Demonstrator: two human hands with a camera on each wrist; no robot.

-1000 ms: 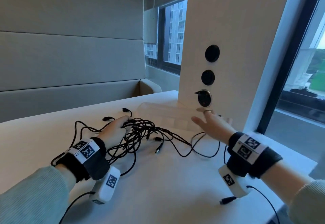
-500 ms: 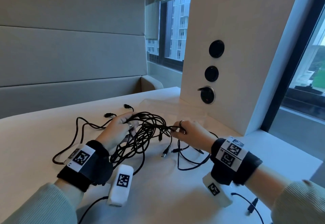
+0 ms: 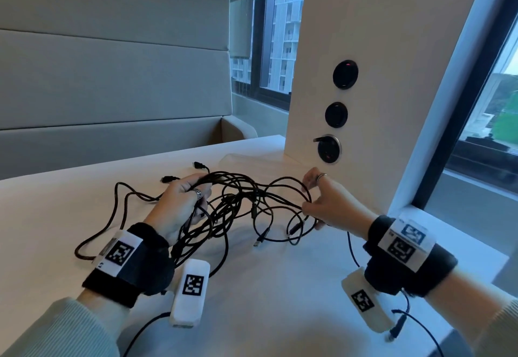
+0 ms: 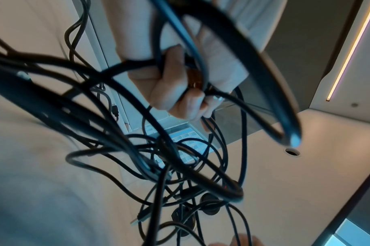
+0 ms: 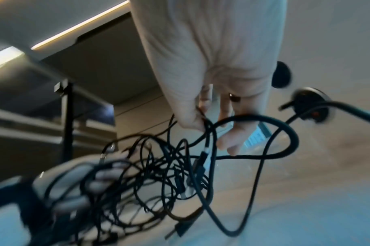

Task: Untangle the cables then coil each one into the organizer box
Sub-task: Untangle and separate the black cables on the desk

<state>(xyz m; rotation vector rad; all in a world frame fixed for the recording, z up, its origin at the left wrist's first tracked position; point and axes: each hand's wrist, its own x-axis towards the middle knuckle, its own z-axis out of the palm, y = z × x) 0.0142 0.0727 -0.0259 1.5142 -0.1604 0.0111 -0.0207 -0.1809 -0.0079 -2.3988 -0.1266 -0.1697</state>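
Left hand (image 3: 179, 208) had a closed grip on a bundle of the tangled black cables (image 3: 238, 205), lifted partly off the tabletop (image 3: 266, 300). Right hand (image 3: 330, 205) pinched one loop at the tangle's right (other fingers loose).

A tangle of black cables (image 3: 241, 205) lay on a plain off-white surface (image 3: 266, 300). Both wrists wore black bands (image 3: 134, 267) with white tags printed in black-and-white square code patterns. White camera pods (image 3: 190, 292) carried the same checkered codes. The sleeves (image 3: 56, 334) were pale grey-green, finely ribbed. A silver ring (image 3: 198, 192) showed on the left hand (image 3: 179, 205). The cream pillar (image 3: 372, 76) held three round black sockets (image 3: 345, 74), two showing a tiny red dot.
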